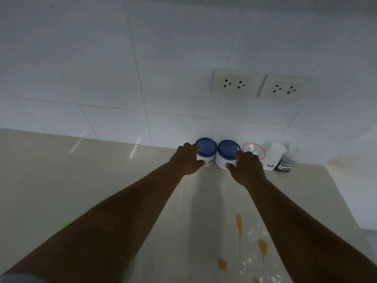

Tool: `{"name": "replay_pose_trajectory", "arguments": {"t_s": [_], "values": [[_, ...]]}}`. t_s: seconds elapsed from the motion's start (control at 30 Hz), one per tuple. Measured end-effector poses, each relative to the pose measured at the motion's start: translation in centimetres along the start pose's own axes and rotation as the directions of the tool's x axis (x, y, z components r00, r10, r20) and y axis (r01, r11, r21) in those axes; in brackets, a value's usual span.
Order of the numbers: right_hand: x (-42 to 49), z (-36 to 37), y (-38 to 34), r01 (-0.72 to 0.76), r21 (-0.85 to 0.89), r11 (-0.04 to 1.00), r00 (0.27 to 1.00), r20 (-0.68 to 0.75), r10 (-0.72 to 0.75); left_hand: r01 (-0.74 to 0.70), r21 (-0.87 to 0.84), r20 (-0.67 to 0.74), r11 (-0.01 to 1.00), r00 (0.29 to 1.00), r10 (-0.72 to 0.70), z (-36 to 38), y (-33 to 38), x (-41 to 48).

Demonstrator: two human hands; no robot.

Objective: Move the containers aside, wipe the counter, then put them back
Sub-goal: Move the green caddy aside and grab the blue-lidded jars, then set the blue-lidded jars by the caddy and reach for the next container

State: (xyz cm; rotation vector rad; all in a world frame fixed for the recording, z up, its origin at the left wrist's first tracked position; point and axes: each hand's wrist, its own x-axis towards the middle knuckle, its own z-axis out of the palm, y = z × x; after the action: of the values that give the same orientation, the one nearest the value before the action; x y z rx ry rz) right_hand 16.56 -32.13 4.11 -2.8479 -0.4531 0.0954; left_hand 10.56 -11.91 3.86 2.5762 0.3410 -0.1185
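My two forearms run bare from elbow to wrist, with no watch, band or ring that I can make out in the dim light. The left hand (186, 160) and right hand (247, 169) are ungloved. A blurred patch of blue-grey fabric (22, 278) shows at the frame's lower-left corner.

glossy beige counter (102, 170); glazed white wall tiles (102, 58); blue plastic lids (206, 146)

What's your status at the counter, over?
Left hand on left blue-lidded jar, right hand on right blue-lidded jar. Orange spills unwiped.
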Motion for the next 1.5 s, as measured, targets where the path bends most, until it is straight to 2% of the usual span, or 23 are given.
{"name": "replay_pose_trajectory", "arguments": {"t_s": [0.1, 0.23, 0.3, 0.43, 0.53, 0.7, 0.83, 1.0, 1.2, 1.33, 1.5], "values": [[2.9, 0.0, 0.4, 0.103, -0.093, 0.99, 0.994, -0.036, -0.107, -0.036, 0.067, -0.037, 0.997, 0.999, 0.038, 0.7, 1.8, 2.9], [5.2, 0.9, 1.1, 0.194, -0.213, 0.957, 0.98, 0.009, -0.197, -0.045, 0.287, 0.079, 0.957, 0.997, 0.023, 2.7, 2.1, 5.3], [5.8, 1.4, 1.2, 0.194, -0.233, 0.953, 0.981, 0.041, -0.19, -0.018, 0.316, 0.078, 0.949, 0.997, -0.007, 3.4, 2.1, 5.9], [6.3, 2.5, 0.8, 0.189, -0.166, 0.968, 0.981, -0.01, -0.193, 0.002, 0.224, -0.04, 0.975, 0.999, 0.007, 4.0, 2.3, 6.2], [5.3, 3.0, 0.3, 0.213, -0.213, 0.954, 0.965, -0.109, -0.239, 0.023, 0.15, -0.161, 0.988, 0.987, 0.002, 4.2, 2.0, 5.2], [1.5, 3.1, -1.1, 0.317, -0.108, 0.942, 0.923, -0.195, -0.333, -0.008, 0.086, -0.193, 0.996, 0.981, 0.024, 2.8, -0.3, 1.4], [-3.3, 3.1, -5.0, 0.331, 0.067, 0.941, 0.94, -0.104, -0.324, -0.006, 0.066, -0.187, 0.998, 0.982, 0.018, -0.3, -4.7, -4.1], [-8.7, 4.2, -12.9, 0.29, 0.272, 0.917, 0.948, 0.045, -0.314, 0.124, 0.043, -0.13, 0.991, 0.984, -0.118, -4.8, -11.8, -11.3], [-12.7, 7.5, -21.1, 0.392, 0.296, 0.871, 0.87, 0.188, -0.456, 0.217, 0.057, -0.09, 0.974, 0.973, -0.212, -7.5, -19.0, -17.1], [-13.6, 9.0, -23.7, 0.414, 0.32, 0.852, 0.82, 0.276, -0.502, 0.21, 0.009, -0.094, 0.978, 0.973, -0.209, -7.8, -21.7, -19.3], [-13.5, 9.4, -25.2, 0.421, 0.337, 0.842, 0.79, 0.32, -0.523, 0.166, 0.013, -0.072, 0.986, 0.984, -0.165, -7.2, -24.7, -20.3]]}}
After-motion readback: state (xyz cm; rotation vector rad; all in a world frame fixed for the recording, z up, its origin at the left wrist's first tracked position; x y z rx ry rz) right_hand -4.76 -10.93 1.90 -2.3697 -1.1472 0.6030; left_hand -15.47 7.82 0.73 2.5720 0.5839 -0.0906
